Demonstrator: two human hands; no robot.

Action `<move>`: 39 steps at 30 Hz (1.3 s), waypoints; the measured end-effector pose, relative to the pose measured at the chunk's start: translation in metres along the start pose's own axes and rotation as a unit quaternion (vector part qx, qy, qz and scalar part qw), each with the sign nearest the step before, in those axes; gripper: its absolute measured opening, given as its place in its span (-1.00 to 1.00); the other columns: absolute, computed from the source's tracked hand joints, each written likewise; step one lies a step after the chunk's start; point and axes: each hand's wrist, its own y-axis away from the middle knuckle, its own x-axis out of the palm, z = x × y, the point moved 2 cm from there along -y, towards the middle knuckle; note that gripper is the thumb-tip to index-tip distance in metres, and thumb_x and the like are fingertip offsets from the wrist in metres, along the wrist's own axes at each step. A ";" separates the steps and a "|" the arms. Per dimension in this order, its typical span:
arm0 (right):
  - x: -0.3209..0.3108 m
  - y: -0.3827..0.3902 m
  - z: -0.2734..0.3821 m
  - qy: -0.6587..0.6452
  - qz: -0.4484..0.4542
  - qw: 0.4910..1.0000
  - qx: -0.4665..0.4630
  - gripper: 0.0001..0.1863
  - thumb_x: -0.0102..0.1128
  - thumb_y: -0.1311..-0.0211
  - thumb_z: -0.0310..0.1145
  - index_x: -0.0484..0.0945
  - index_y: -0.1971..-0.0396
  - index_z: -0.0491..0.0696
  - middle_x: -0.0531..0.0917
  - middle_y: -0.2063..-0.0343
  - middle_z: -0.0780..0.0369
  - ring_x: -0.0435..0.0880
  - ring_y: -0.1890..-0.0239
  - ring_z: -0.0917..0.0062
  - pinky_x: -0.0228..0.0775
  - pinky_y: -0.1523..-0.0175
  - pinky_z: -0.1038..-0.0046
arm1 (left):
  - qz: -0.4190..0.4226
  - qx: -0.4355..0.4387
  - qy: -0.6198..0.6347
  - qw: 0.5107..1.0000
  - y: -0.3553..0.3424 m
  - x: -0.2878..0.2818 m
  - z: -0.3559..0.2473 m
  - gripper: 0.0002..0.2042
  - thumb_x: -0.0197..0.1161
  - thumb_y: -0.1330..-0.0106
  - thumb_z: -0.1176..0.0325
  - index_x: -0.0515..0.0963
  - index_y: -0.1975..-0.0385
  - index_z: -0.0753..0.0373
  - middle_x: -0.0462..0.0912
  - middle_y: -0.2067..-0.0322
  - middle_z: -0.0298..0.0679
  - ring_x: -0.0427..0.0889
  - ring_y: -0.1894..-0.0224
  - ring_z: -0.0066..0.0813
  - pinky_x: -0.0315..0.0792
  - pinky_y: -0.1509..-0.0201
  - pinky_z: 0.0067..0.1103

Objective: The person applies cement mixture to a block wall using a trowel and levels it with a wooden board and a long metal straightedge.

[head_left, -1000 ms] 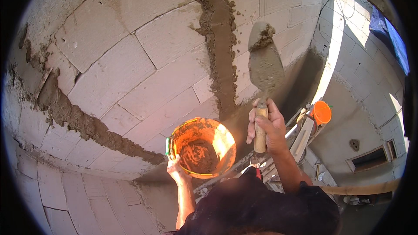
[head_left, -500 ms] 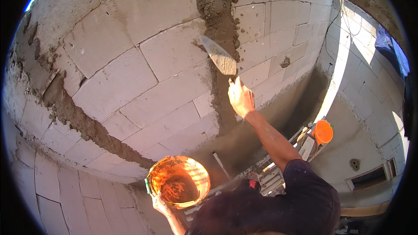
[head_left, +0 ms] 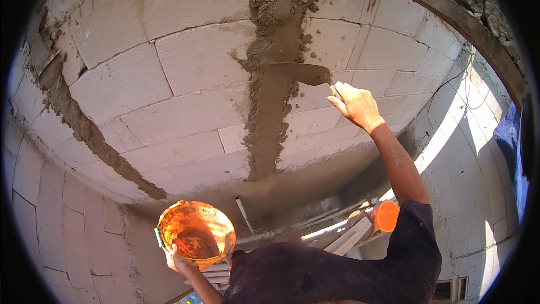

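Observation:
My right hand point(head_left: 357, 104) is closed around the handle of a trowel point(head_left: 301, 72). Its blade lies across the upright band of wet mortar point(head_left: 271, 115) on the pale block wall point(head_left: 191, 110), the tip over the mortar. Low on the left, my left hand point(head_left: 179, 262) grips the rim of an orange bucket point(head_left: 216, 222), with the thumb over the inside edge. Mortar point(head_left: 194, 242) sits in the bottom of the bucket, which is tilted toward me.
A second mortar band point(head_left: 93, 141) slants down the wall at left. Below stand planks point(head_left: 349, 237) and another orange bucket point(head_left: 386, 216). A wooden beam point(head_left: 450, 14) crosses the upper right; a blue sheet point(head_left: 509, 138) hangs at the right.
My right hand has moved right, turning the trowel blade from steeply slanted to nearly level against the mortar band. The view has shifted, and the bucket now appears further left.

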 end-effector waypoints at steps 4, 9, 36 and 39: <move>0.021 -0.041 -0.027 0.134 0.065 0.983 -0.105 -0.61 0.10 -0.40 0.03 0.52 0.26 -0.03 0.67 0.48 0.13 0.71 0.40 0.15 0.54 0.32 0.16 | -0.098 -0.122 -0.077 0.985 0.024 0.042 0.035 -0.61 0.13 -0.38 0.43 0.42 -0.16 0.45 0.58 0.01 -0.01 0.66 0.08 -0.18 0.61 0.04 -0.30; -0.040 -0.111 -0.037 0.169 0.019 0.984 -0.057 -0.58 0.06 -0.42 0.06 0.55 0.26 -0.05 0.69 0.49 0.07 0.71 0.36 0.11 0.54 0.26 0.12 | -0.166 -0.078 -0.015 0.983 0.061 0.096 0.046 -0.61 0.13 -0.27 0.51 0.45 -0.12 0.40 0.59 0.08 -0.02 0.68 0.19 -0.13 0.63 0.14 -0.30; -0.049 -0.106 -0.044 0.119 -0.049 0.990 -0.049 -0.59 0.09 -0.39 0.00 0.55 0.32 -0.10 0.66 0.49 0.03 0.68 0.35 0.05 0.48 0.25 0.05 | -0.087 0.030 -0.109 0.990 0.066 0.098 0.013 -0.64 0.18 -0.30 0.49 0.50 -0.08 0.45 0.62 0.10 -0.08 0.64 0.10 -0.28 0.59 0.00 -0.38; -0.080 -0.139 -0.039 0.158 -0.075 0.982 -0.068 -0.57 0.09 -0.40 0.00 0.54 0.33 -0.12 0.66 0.47 0.03 0.68 0.33 0.06 0.52 0.21 0.05 | -0.130 -0.017 -0.105 0.986 0.064 0.092 0.022 -0.65 0.18 -0.29 0.51 0.50 -0.07 0.45 0.62 0.13 -0.07 0.65 0.13 -0.26 0.61 0.04 -0.39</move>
